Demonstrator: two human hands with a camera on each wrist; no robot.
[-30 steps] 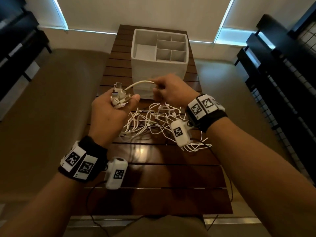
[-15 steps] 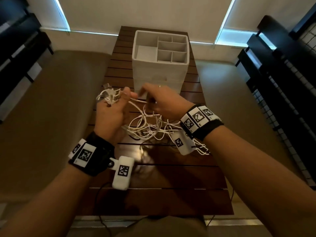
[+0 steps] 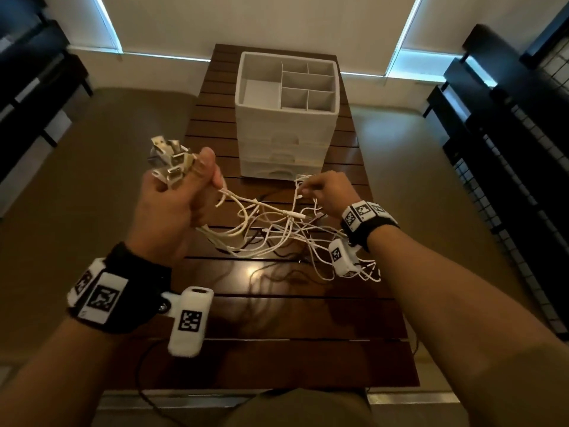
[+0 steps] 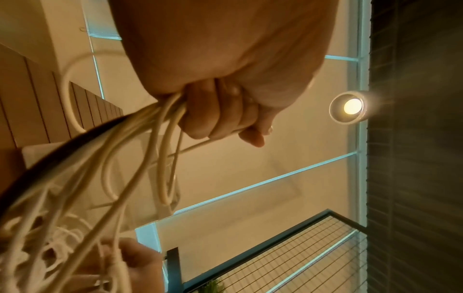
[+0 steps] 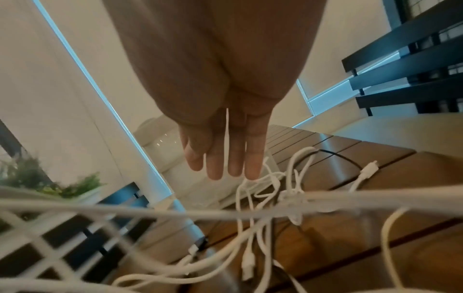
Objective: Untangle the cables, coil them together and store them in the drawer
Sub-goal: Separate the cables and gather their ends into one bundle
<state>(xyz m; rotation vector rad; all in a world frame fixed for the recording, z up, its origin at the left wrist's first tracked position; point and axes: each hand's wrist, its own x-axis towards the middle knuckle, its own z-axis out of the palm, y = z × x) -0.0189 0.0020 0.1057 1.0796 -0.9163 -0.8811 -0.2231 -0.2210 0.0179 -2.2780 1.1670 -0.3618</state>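
My left hand [image 3: 178, 192] is raised over the table's left side and grips a bundle of white cables just below their plugs [image 3: 171, 158], which stick up from the fist. In the left wrist view the fist [image 4: 220, 111] is wrapped round several white cables [image 4: 160, 138] and one dark one. The strands run right into a loose tangle [image 3: 277, 232] on the wooden table [image 3: 277, 318]. My right hand [image 3: 326, 192] is low, in front of the white drawer unit [image 3: 286, 134]. Its fingers [image 5: 235, 158] are straight, with a thin white cable [image 5: 227, 128] between two of them. The drawers are closed.
The drawer unit's top is an open tray with several compartments [image 3: 308, 87]. Dark shelving stands along both sides of the room [image 3: 508, 149]. Thin black leads [image 3: 277, 272] lie across the table's middle. A green plant [image 5: 37, 178] shows in the right wrist view.
My left hand has lifted the bundle of plugs higher. My right hand has moved right, away from the left, down to the tangle in front of the drawers. The cables stretch between them.
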